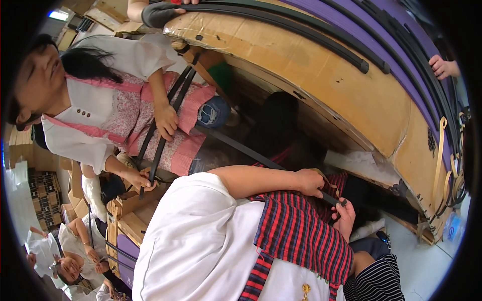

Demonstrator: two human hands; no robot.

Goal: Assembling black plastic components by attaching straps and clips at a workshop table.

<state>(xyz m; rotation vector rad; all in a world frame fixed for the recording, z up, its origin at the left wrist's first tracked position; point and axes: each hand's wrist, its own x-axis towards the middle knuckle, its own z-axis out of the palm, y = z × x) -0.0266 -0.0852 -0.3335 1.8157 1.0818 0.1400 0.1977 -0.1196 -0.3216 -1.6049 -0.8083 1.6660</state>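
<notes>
A long flat black strip (246,149) slants from beside a co-worker's knee down to my lap. My left hand (309,182) is closed around it near its lower end. My right hand (344,216) pinches the strip's tip between thumb and fingers, just beyond the left hand. Underneath lies my red and black striped apron (301,228). A thin tan band shows beside my left hand; I cannot tell whether it is held.
A wooden workbench (371,95) carries black strips (281,26) and a purple surface (346,30). To the left, a co-worker in a pink apron (125,100) holds other black strips (159,145). Other people's hands (442,67) rest at the bench. Tan bands (439,155) hang at its right end.
</notes>
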